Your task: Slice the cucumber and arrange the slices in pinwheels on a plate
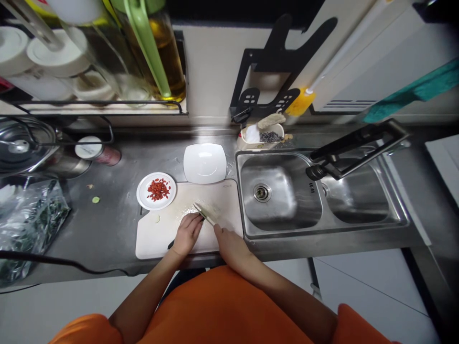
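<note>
A pale cutting board (150, 239) lies on the steel counter below me. My right hand (232, 246) is closed around a knife, its blade (205, 213) pointing up and left over the board. Just left of the blade, my left hand (188, 233) has its fingers curled down on a dark green vegetable (171, 244), which is mostly hidden under the palm. Its dark skin shows at the wrist and by the fingertips. Wet, pale bits lie beyond the blade, and a thin pale slice (157, 219) rests on the board's left part.
A white plate of red berries (156, 191) overlaps the board's upper left corner. Behind the board is a white square dish (204, 164). A double sink (281, 191) with a black faucet (344, 153) adjoins on the right. Leafy greens in a plastic bag (32, 220) lie left.
</note>
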Demonstrator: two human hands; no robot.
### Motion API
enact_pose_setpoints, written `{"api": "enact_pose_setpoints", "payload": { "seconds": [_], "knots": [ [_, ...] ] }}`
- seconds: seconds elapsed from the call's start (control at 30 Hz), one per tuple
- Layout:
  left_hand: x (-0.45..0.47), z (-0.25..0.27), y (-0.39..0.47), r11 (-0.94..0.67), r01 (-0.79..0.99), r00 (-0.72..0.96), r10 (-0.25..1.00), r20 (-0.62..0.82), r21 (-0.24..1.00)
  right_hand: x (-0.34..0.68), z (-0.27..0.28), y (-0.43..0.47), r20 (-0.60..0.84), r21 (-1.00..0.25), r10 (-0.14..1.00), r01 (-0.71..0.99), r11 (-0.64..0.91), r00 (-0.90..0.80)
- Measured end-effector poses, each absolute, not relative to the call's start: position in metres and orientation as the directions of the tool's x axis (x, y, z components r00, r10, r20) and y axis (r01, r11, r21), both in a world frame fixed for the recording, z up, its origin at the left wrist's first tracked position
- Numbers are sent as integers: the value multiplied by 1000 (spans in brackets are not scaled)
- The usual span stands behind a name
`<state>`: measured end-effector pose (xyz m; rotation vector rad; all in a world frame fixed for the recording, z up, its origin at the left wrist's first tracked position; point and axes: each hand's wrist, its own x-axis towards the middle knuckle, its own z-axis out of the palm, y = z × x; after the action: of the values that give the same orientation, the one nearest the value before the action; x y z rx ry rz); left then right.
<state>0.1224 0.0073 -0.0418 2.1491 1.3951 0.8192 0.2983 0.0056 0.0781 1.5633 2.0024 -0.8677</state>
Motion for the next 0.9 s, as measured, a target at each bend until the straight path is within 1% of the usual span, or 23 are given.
{"api": "enact_pose_setpoints", "payload": {
  "seconds": [0.2,0.37,0.57,0.73,0.9],
  "knots": [
    [122,-42,8,-389,654,312,920,237,649,297,72,9,-690,-220,671,962,165,-273],
    [122,-41,8,-386,654,318,921,227,650,296,64,12,-669,-239,687,957,164,-285],
    [122,-39,9,-392,660,311,919,243,641,292,58,19,-661,-285,683,946,156,-312],
    [122,-39,9,-388,656,313,920,234,647,290,51,20,-639,-302,701,941,150,-317],
    [122,-42,7,-385,660,314,922,229,645,288,42,17,-648,-309,700,944,117,-299]
  ]
}}
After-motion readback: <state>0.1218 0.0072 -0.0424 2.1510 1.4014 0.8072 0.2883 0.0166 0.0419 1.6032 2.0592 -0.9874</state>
